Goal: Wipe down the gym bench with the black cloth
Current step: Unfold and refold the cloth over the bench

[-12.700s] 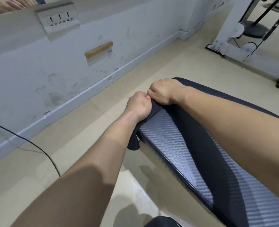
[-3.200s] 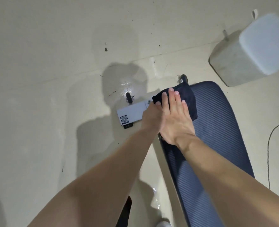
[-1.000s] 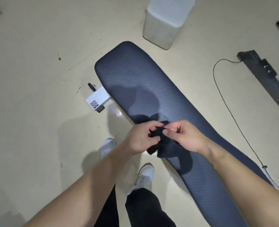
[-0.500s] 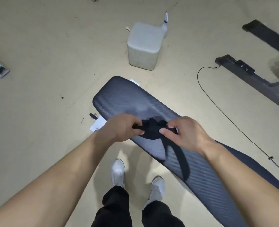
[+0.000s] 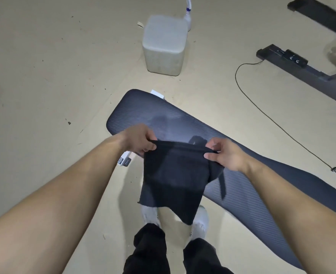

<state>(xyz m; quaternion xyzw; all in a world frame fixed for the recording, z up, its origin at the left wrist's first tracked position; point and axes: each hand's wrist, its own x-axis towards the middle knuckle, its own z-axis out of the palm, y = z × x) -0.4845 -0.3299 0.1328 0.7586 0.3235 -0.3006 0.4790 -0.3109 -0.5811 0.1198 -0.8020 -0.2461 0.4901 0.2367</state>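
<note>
The gym bench (image 5: pixel 242 186) has a long dark ribbed pad running from the upper middle to the lower right. I hold the black cloth (image 5: pixel 175 175) up above the bench's near edge, spread out and hanging down. My left hand (image 5: pixel 139 142) pinches its top left corner. My right hand (image 5: pixel 222 154) pinches its top right corner. The cloth hides part of the pad and of my white shoes.
A pale cube-shaped block (image 5: pixel 165 44) stands on the floor beyond the bench, with a white bottle (image 5: pixel 188 14) behind it. A black cable (image 5: pixel 281 125) crosses the floor at right toward a grey machine base (image 5: pixel 305 72). The bench's white foot (image 5: pixel 124 160) shows under my left wrist.
The cloth was bunched between my hands on the pad. Now my hands have moved apart and it hangs open between them. The view has tilted slightly.
</note>
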